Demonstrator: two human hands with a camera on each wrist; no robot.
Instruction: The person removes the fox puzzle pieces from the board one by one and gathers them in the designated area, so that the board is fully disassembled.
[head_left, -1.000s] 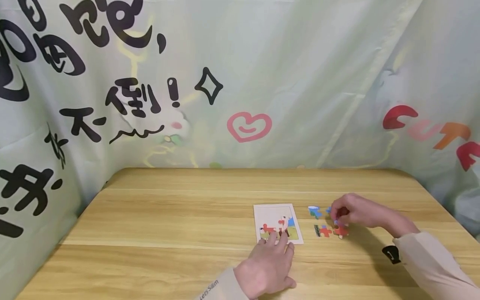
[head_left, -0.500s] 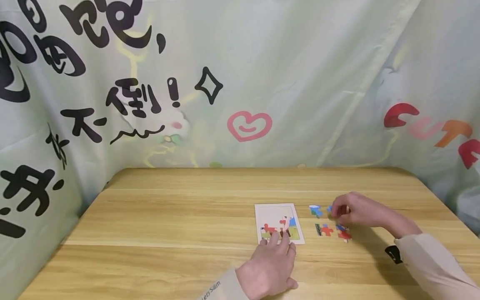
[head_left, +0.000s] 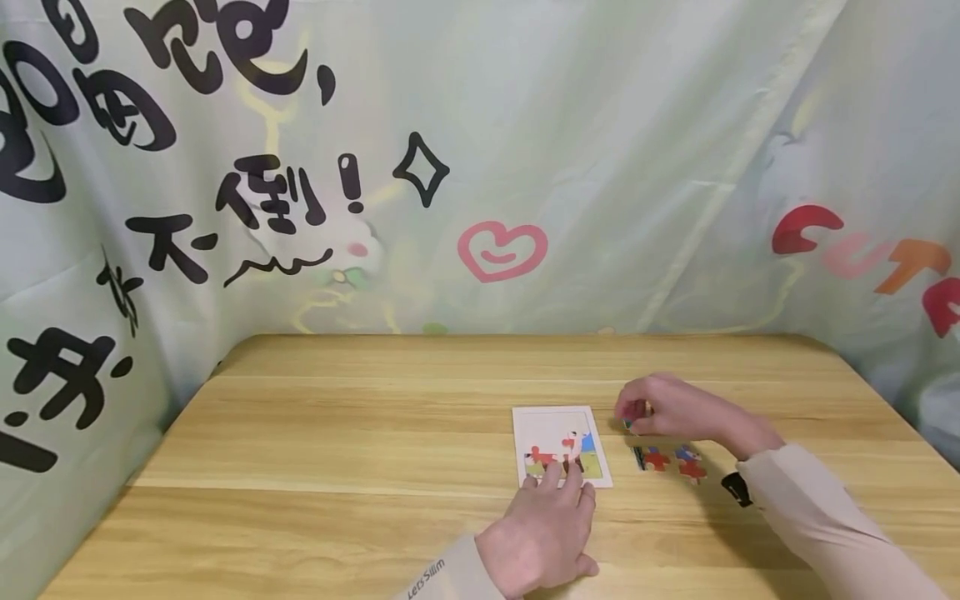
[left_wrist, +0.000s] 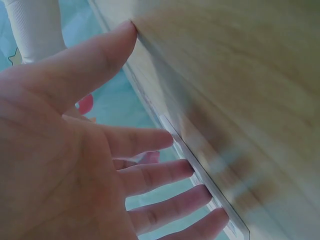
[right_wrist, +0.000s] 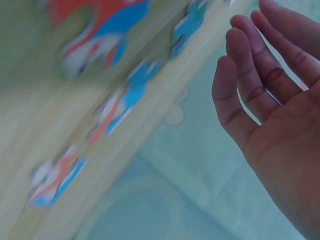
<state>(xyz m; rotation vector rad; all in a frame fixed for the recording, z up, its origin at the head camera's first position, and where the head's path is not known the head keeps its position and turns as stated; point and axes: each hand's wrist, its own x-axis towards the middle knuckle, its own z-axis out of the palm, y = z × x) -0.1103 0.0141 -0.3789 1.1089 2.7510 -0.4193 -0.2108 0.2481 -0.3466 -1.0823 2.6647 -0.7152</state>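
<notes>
Head view alone: right hand (head_left: 660, 408) over loose pieces (head_left: 667, 460), fingers relaxed.

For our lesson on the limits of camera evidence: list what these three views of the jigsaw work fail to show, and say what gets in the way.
- Head view: the piece under the right hand is mostly covered by its fingers.
- Head view: the puzzle board picture is too small to read, and the left hand hides its near edge.
- Right wrist view: the loose pieces are blurred.
- Left wrist view: the board's face is seen edge-on and blurred.
</notes>
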